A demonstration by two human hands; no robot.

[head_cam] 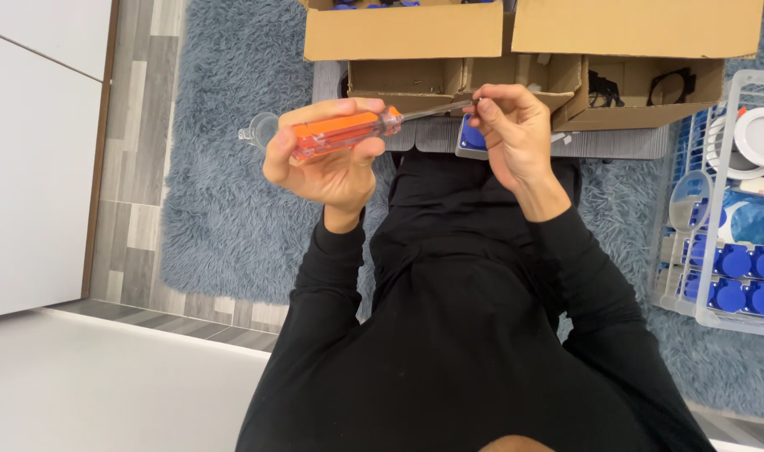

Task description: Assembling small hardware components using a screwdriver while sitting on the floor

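Observation:
My left hand (327, 159) grips the orange and clear handle of a screwdriver (340, 130), held level with its metal shaft pointing right. My right hand (511, 134) pinches the shaft's tip between thumb and fingers. Just under my right hand a blue and grey socket part (468, 141) lies on the grey surface. A small clear round piece (260, 130) shows at the left end of the handle, behind my left hand. I wear black long sleeves.
Open cardboard boxes (403, 33) stand ahead, one (641, 84) holding dark parts. A white wire rack (721, 251) at the right holds several blue round sockets and white round fittings. A shaggy blue-grey rug (223, 209) covers the wooden floor; a white surface lies at the left.

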